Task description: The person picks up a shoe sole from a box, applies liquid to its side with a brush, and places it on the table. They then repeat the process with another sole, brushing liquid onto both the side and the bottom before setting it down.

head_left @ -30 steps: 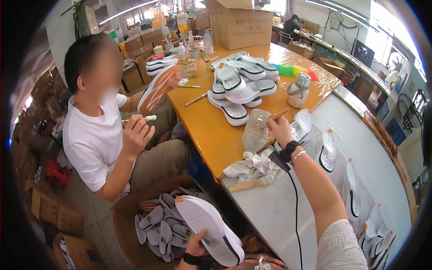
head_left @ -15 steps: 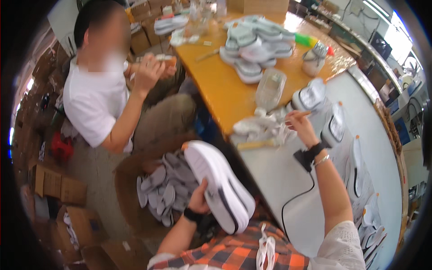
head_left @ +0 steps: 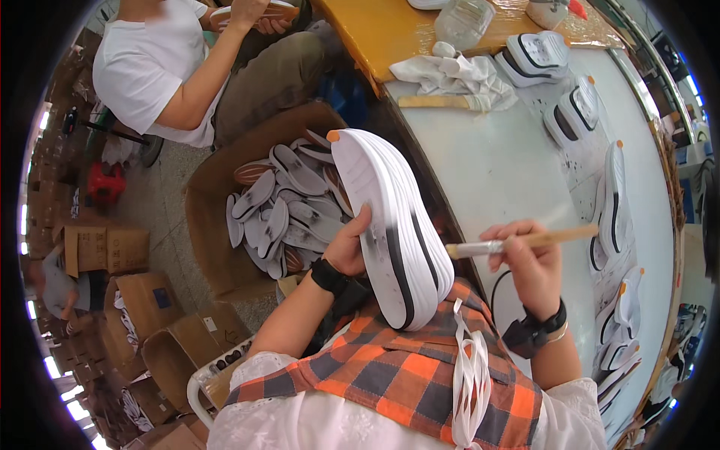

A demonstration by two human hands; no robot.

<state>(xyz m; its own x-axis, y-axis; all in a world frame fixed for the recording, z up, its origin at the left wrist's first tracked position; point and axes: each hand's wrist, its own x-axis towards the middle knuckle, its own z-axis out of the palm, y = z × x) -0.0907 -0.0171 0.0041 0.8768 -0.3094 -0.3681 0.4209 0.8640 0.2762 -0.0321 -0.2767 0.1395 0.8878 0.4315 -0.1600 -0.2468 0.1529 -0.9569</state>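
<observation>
My left hand (head_left: 347, 247) grips a stack of white shoe soles (head_left: 401, 225) by its left side, in front of my chest. The soles stand on a slant, with black stripes along their edges and an orange spot at the far tip. In my right hand (head_left: 531, 266) is a paintbrush (head_left: 574, 235) with a wooden handle and a metal band. Its pale bristles point left, at the right edge of the stack; whether they touch it I cannot tell. An orange-and-dark checked apron (head_left: 360, 375) lies right below the soles.
Left of the stack stands a carton (head_left: 206, 210) of loose grey-white soles. On the table (head_left: 480, 165) are a crumpled white cloth (head_left: 457, 79), a flat wooden-handled brush (head_left: 431, 101), a clear plastic bottle (head_left: 465, 22) and soles (head_left: 611, 202) along the right. A co-worker (head_left: 165, 82) sits at far left.
My right hand has come back from beside the white cloth to the stack, bringing the paintbrush. The view has tipped downward. My left hand still holds the soles.
</observation>
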